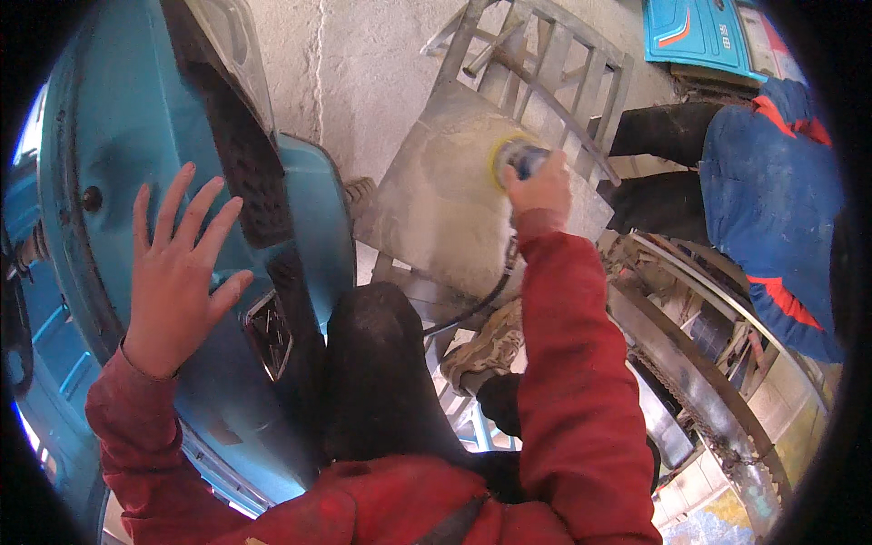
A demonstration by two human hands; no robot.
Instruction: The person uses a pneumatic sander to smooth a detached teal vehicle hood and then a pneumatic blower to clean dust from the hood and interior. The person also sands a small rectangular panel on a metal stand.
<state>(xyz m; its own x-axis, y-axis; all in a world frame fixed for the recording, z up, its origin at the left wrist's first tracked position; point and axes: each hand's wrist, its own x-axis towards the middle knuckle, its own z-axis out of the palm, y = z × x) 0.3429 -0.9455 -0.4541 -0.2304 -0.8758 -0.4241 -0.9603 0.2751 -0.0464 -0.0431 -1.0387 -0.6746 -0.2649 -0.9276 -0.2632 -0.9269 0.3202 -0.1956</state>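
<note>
My right hand (542, 193) is closed round a round power sander (525, 160) with a yellow-edged pad. The sander rests on a flat, dusty beige board (445, 195), and a dark hose (481, 307) trails from it toward my knee. On the left, my left hand (177, 286) is open with fingers spread, over the teal vehicle body (145, 100). Whether its palm touches the panel I cannot tell. Near that thumb is a metal-edged rectangular opening (270, 336) in the body.
Under and behind the board stands a metal rack (545, 68) with slats. A person in a blue and red-orange jacket (772, 209) is close at the right. Below that person lie a curved metal strip (690, 391) and framework. A blue panel (699, 36) is at the far right.
</note>
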